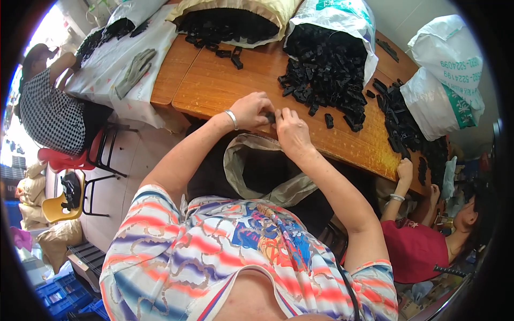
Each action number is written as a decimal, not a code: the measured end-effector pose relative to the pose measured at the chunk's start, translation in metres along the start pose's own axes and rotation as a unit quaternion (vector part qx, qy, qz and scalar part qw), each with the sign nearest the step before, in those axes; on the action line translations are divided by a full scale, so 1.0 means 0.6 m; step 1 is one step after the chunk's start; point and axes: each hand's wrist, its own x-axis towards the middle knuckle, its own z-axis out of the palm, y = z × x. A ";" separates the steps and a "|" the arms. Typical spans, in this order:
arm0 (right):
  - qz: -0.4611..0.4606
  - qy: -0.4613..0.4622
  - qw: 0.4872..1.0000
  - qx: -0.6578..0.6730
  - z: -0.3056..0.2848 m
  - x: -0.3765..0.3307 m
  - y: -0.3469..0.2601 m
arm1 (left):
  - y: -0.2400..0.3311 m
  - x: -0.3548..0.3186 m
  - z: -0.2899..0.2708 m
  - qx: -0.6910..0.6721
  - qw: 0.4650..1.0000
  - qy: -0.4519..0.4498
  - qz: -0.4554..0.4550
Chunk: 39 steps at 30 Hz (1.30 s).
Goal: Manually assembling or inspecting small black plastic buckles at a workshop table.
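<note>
My left hand (251,109), with a silver bangle on its wrist, and my right hand (290,128) meet at the near edge of the wooden table (214,85). Both pinch one small black plastic part (272,116) between their fingertips; most of it is hidden by the fingers. Just beyond my hands a heap of the same black parts (326,80) spills from an open white sack (342,16). Below my hands an open beige sack (262,171) hangs at the table edge.
More black parts (407,128) lie at the right, by a white printed bag (450,80). A person in red (423,246) works at the right end; another in a checked top (51,115) sits at the left. A grey glove (134,72) lies on white sheeting.
</note>
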 end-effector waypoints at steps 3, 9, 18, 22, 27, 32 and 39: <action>0.038 -0.035 0.991 0.120 -0.043 -0.030 -0.011 | -0.010 0.018 -0.044 -0.179 0.971 -0.145 -0.060; 0.096 -0.059 0.974 0.194 -0.066 -0.033 0.016 | -0.012 0.088 -0.003 -0.056 0.988 0.128 -0.066; 0.013 0.074 0.997 0.035 0.031 0.085 0.097 | -0.016 0.105 0.038 0.110 0.968 0.215 -0.061; 0.002 0.038 0.999 0.019 0.034 0.093 0.111 | -0.020 0.082 0.025 0.102 0.968 0.226 -0.042; 0.042 0.084 0.984 0.151 0.013 0.088 0.115 | -0.018 0.034 0.008 0.095 0.975 0.199 -0.029; 0.059 0.049 0.965 0.252 -0.011 0.067 0.088 | -0.010 0.003 -0.003 0.089 0.983 0.162 0.003; 0.116 0.021 0.963 0.243 -0.012 0.041 0.074 | -0.002 -0.012 -0.010 0.060 0.988 0.139 0.005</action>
